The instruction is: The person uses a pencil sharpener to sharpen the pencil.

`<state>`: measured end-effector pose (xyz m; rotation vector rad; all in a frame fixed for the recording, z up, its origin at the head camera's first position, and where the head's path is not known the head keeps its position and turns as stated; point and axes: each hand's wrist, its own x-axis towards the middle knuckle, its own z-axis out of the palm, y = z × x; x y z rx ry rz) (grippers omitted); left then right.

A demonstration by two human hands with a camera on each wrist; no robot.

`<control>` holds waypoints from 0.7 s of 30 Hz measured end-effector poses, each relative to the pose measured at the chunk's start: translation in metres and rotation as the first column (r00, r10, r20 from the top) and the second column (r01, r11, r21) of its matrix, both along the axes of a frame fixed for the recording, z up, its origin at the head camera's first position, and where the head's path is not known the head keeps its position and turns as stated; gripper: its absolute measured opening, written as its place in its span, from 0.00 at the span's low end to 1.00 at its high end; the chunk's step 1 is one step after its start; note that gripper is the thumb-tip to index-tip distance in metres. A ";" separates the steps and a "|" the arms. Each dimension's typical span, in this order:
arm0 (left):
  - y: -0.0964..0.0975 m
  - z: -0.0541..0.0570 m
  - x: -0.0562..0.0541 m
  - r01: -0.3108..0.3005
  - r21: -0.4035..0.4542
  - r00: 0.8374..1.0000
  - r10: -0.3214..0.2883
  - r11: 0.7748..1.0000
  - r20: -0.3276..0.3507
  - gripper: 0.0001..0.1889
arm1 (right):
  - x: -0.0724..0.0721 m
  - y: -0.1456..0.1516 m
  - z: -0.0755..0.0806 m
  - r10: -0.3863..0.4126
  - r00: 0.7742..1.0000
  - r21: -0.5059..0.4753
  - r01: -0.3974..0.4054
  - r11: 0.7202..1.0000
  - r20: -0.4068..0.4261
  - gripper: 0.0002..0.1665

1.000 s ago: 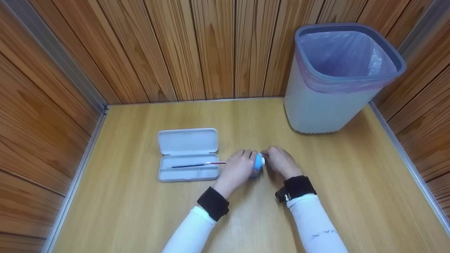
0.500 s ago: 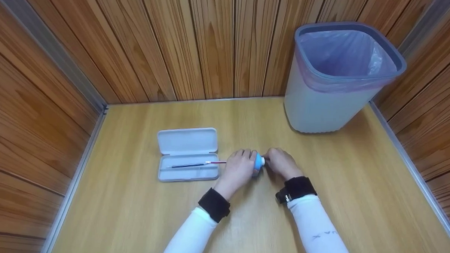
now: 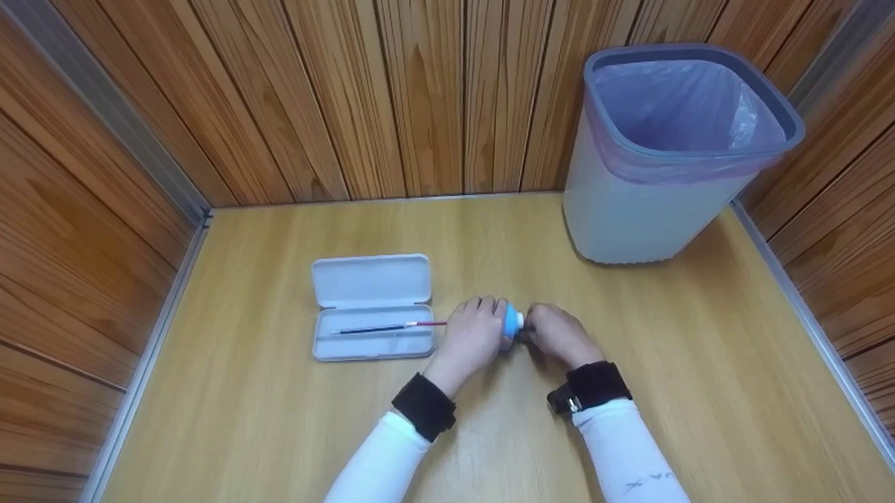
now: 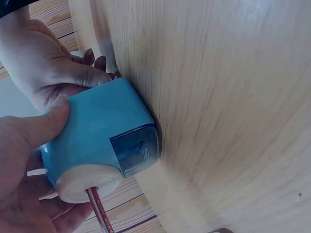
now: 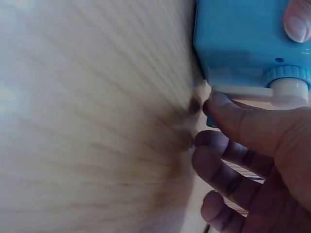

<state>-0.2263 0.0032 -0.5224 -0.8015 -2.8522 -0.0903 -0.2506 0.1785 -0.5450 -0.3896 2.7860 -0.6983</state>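
Note:
A blue crank pencil sharpener (image 4: 102, 121) lies on the tabletop, gripped by my left hand (image 3: 473, 336) with the thumb across its body. Out of its pale round front sticks a red pencil (image 4: 99, 208). In the head view the pencil extends left over the open pencil case (image 3: 372, 280); its far part looks dark. At the sharpener's other end, my right hand (image 3: 562, 336) pinches the end of the white crank (image 5: 248, 92) between thumb and index finger. The other right fingers curl loosely below. A see-through dark blue shavings drawer (image 4: 138, 149) forms one side.
A grey trash bin (image 3: 642, 221) with a purplish liner stands at the back right. Wooden panel walls (image 3: 423, 94) enclose the wooden tabletop (image 3: 263, 424) at the back and both sides.
My right hand has shifted slightly, a little closer to me, with the crank. My left hand stays on the sharpener, and the pencil and case look the same.

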 end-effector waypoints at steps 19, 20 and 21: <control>0.000 0.002 0.000 -0.022 -0.020 0.997 0.023 1.000 0.071 0.30 | 0.023 -0.001 0.013 0.098 0.995 0.013 -0.098 0.995 0.010 0.07; -0.001 0.002 0.000 -0.020 -0.016 0.998 0.021 1.000 0.058 0.29 | 0.023 -0.001 0.014 0.105 0.994 0.016 -0.105 0.994 -0.001 0.06; -0.001 0.001 0.000 -0.018 -0.014 0.999 0.019 1.000 0.041 0.29 | 0.024 -0.001 0.014 0.115 0.993 0.022 -0.115 0.993 -0.014 0.06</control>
